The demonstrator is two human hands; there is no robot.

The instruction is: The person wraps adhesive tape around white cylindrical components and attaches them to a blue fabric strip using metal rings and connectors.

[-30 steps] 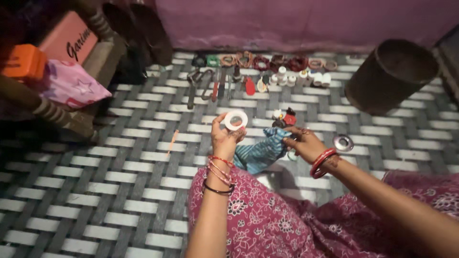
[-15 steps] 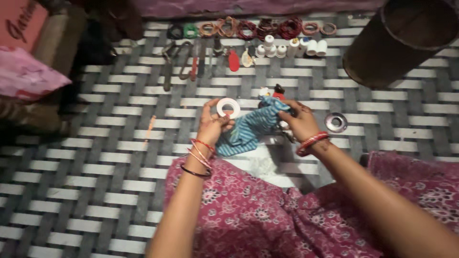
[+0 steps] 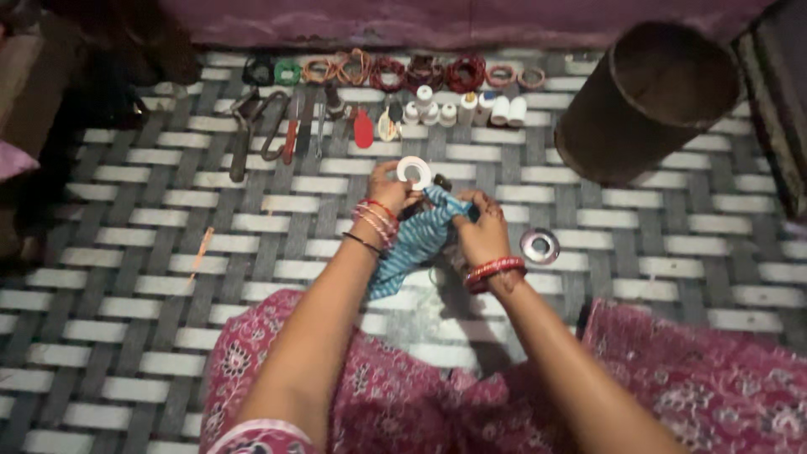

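Left fingers point(image 3: 402, 190) curled shut round a white tape roll point(image 3: 414, 171), held up just above the blue cloth point(image 3: 414, 242). Right fingers point(image 3: 467, 204) pinched shut on the cloth's top edge, right beside the roll. No tape on the cloth yet, seemingly; wrapping looks barely begun. Beyond the cloth: tools point(image 3: 286, 128), white spools point(image 3: 464, 109), bangles point(image 3: 395, 71) in rows on the woven mat point(image 3: 126, 252). Metal ring point(image 3: 539, 245) right of the cloth.

A woven mat point(image 3: 126, 277) of black and white bands covers the floor; along its far edge lies a row of coiled wire rings point(image 3: 395, 71), with hand tools point(image 3: 286, 126) and small white spools point(image 3: 466, 109) just below; a dark cylindrical drum point(image 3: 647, 101) rests at right; a shiny metal ring point(image 3: 539, 245) lies nearer; a thin orange stick point(image 3: 200, 252) lies at left.
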